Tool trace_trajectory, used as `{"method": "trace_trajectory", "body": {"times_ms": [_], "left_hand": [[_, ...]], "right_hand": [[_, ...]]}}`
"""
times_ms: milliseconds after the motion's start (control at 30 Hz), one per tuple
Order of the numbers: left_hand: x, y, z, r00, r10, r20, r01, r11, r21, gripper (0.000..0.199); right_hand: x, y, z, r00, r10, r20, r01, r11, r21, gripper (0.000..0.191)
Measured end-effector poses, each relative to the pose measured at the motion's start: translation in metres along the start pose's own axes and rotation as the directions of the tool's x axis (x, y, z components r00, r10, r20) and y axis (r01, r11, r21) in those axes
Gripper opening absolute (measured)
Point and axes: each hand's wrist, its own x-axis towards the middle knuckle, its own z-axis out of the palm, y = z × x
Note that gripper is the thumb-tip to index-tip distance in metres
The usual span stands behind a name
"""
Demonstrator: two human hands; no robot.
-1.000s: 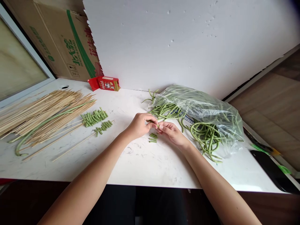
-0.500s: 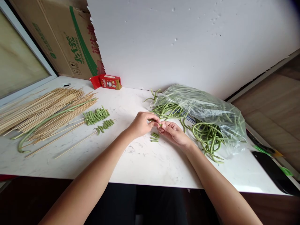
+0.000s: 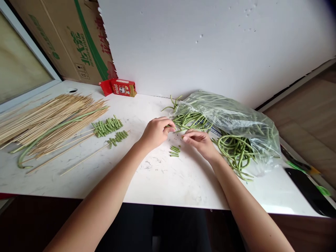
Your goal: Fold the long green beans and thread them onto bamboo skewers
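Note:
My left hand (image 3: 157,132) is closed in a pinch above the table, with a bit of green bean (image 3: 168,126) showing at its fingertips. To its right, my right hand (image 3: 200,142) is also pinched; whatever tiny bit sits between its thumb and finger is too small to name. A gap separates the two hands. Below them lie several short cut bean pieces (image 3: 174,151) and a few crumbs. Long green beans (image 3: 193,120) spill from a clear plastic bag (image 3: 231,108) just behind and beside my right hand.
On the left lies a heap of wooden skewers (image 3: 60,115) with a long bean across it. Skewers threaded with bean pieces (image 3: 107,126) rest nearby. A red box (image 3: 123,87) stands by the back wall, near a cardboard carton (image 3: 76,42). A black phone-like object (image 3: 307,190) lies at right.
My hands have come apart from where they met on the bean; the left moved left and up, the right slightly right. One small green bit now lies by the cut pieces.

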Motion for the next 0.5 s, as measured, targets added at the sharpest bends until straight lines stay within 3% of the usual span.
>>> {"method": "trace_trajectory", "body": {"times_ms": [133,367,500], "left_hand": [[-0.003,-0.004,0.006,1.0,-0.023,0.014,0.023,1.0,-0.004,0.01],[-0.005,-0.006,0.01,0.998,-0.049,0.027,0.049,0.999,-0.006,0.006],[-0.007,-0.008,0.012,0.998,-0.051,0.044,0.051,0.999,-0.008,0.006]], "right_hand": [[-0.002,0.008,0.011,0.995,-0.046,0.091,0.073,0.945,-0.319,0.029],[-0.001,0.009,0.009,0.986,-0.069,0.149,0.121,0.919,-0.374,0.036],[0.0,0.006,-0.001,0.991,-0.085,0.104,0.122,0.897,-0.426,0.034]]}}
